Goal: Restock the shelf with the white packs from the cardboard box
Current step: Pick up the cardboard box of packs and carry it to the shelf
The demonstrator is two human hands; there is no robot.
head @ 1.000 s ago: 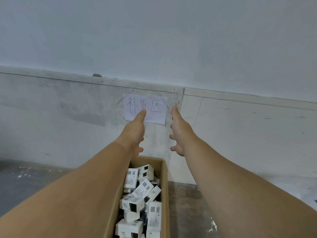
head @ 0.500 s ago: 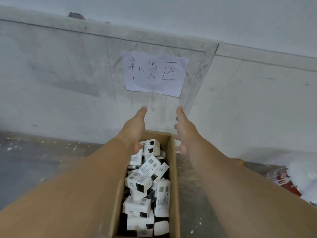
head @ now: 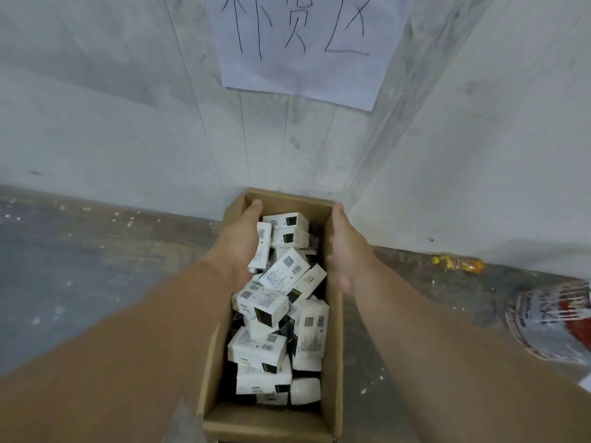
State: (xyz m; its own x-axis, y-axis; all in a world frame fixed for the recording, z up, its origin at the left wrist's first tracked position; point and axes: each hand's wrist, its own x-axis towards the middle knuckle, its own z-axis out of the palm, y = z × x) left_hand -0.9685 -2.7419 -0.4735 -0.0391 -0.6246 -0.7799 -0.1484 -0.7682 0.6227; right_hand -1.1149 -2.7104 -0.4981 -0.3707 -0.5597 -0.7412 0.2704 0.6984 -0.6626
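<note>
**Both hands down at the far end of the carton**

Behind everything rose the pale, scuffed wall (head: 112,123), meeting a second wall face at a corner on the right, and under it ran the grey floor (head: 80,282), flecked with white specks. Taped to the wall at the far centre was a paper sign (head: 307,43) with handwritten characters. On the floor, its far end close to the wall, stood the cardboard box (head: 334,362), long and narrow, open at the top, reaching from the near edge of the view to below the sign. Inside it the white packs (head: 262,305) lay jumbled at all angles, most of them printed with codes and small black panels (a rounded white item showed among them at the near end). At the right edge of the floor sat a crumpled bag (head: 550,324) with red print, and farther off, by the wall, a small yellow wrapper (head: 457,263).

The left hand (head: 240,247) reached inside the box along its left wall at the far end, fingers fairly straight and lying against one upright pack; whether they gripped it I could not tell. The right hand (head: 343,251) lay at the box's right wall at the far end, fingers loose and slightly spread, grasping nothing visible.
</note>
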